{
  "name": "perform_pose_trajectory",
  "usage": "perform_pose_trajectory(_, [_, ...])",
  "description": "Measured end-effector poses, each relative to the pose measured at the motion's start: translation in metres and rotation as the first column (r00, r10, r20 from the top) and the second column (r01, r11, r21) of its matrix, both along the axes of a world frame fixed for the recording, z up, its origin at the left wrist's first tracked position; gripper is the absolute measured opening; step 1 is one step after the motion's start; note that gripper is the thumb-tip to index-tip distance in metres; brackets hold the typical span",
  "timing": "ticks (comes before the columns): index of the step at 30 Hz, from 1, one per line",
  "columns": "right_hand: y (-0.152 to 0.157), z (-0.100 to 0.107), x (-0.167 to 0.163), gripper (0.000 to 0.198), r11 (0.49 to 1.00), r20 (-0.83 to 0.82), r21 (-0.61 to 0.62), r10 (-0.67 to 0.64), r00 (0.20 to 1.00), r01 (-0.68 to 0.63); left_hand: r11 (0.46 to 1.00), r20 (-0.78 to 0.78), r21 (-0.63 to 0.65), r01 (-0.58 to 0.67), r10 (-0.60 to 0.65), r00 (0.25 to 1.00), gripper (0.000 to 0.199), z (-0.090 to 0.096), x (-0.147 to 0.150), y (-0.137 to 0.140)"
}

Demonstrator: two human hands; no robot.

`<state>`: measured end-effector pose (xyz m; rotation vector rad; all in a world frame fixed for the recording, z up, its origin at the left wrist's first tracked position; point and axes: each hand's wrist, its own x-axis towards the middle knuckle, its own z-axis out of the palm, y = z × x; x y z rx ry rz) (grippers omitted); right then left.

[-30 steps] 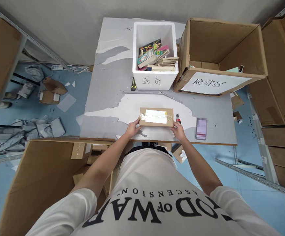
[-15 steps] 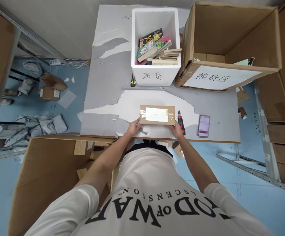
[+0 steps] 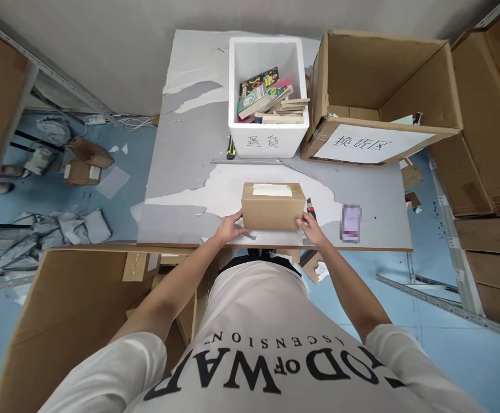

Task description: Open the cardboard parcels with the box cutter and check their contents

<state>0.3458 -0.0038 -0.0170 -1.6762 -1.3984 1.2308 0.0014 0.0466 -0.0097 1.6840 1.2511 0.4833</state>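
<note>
While I followed the head view from afar, the carton was mid-frame, near the front edge of the table, plain side towards the camera, white label above. Done, as I judged it: carton in both hands, perhaps tilted. Not done: any visible opening; it looked whole. Utility knife lay unheld, just right of it. Grip: left hand, fingers slightly parted, pressed the left end; right hand curled against the right end, carton clamped between them. Whether it touched down, I could not tell.
</note>
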Motion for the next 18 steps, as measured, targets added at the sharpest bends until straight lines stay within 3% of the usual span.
perform_pose_trajectory(5, [-0.003,0.012,0.007,0.087,0.976,-0.194,-0.186,0.078,0.978,-0.115,0.998,-0.023,-0.044,0.037,-0.038,0.999,0.078,0.005,-0.004,0.002])
perform_pose_trajectory(8, [-0.001,0.016,0.009,0.084,0.943,-0.232,-0.28,0.115,0.966,-0.179,0.986,0.108,-0.145,0.088,-0.072,0.992,0.082,0.003,-0.003,0.011])
perform_pose_trajectory(12, [0.008,0.016,0.009,0.075,0.915,-0.311,-0.304,0.169,0.935,-0.267,0.953,0.234,-0.275,0.126,-0.06,0.97,0.08,0.003,0.0,0.028])
perform_pose_trajectory(18, [0.024,0.008,0.012,0.074,0.911,-0.382,-0.322,0.126,0.915,-0.259,0.931,0.199,-0.356,0.079,-0.007,0.98,0.08,0.006,0.006,0.043])
